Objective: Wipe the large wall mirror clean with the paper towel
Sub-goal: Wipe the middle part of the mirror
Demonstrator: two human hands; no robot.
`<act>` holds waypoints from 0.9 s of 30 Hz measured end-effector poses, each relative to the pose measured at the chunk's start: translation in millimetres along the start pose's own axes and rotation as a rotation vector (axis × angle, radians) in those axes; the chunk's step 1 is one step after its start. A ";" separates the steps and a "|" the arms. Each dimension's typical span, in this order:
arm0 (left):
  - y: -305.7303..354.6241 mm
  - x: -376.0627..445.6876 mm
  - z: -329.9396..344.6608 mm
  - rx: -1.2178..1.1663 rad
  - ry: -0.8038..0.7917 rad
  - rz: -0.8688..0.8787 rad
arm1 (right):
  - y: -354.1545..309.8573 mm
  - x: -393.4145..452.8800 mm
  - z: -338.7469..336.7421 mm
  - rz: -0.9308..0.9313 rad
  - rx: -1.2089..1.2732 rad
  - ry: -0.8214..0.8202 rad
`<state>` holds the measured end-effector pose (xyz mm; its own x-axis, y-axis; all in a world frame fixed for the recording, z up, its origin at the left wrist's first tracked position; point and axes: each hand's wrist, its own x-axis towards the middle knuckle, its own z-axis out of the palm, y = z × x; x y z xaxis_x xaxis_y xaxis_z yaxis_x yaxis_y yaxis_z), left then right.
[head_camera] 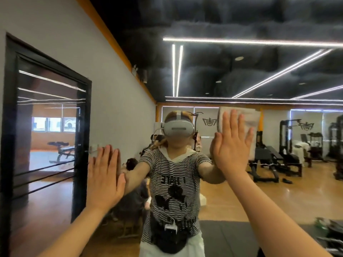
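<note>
The right hand (232, 145) lies flat against the mirror (213, 80), fingers straight and a little spread, and presses the paper towel (248, 121) onto the glass. It does not grip the towel; the palm pins it, probably so that a wide patch of paper rubs the surface at once. The towel shows above and to the right of the fingers, at about head height.

The left hand (104, 175) is also open, fingers straight and close together, its palm on the glass further left and lower. It holds nothing. It seems to serve as a support while the person leans in.

The mirror fills nearly all the view and reflects a gym: wooden floor, black ceiling with light strips (241, 41), weight machines (287, 141) on the far right. A person in a striped shirt with a headset appears in the reflection. On the left, a black-framed doorway (81, 127) is reflected. No streaks can be made out on the glass.
</note>
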<state>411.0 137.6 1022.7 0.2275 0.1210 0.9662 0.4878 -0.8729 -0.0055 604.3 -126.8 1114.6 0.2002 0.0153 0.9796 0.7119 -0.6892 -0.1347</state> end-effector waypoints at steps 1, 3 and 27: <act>-0.5 0.6 0.8 -0.012 0.014 0.006 | 0.1 0.7 0.7 0.001 -0.011 0.011; -1.3 1.4 1.9 -0.021 0.023 0.009 | 1.2 1.6 0.5 0.003 -0.015 0.013; -2.6 1.0 4.0 -0.023 0.045 0.017 | -72.0 -11.4 18.7 -0.250 0.015 -0.051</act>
<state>413.3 141.9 1022.6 0.1975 0.0850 0.9766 0.4647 -0.8853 -0.0169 563.4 -63.7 1110.3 0.0497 0.2204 0.9741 0.7534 -0.6486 0.1083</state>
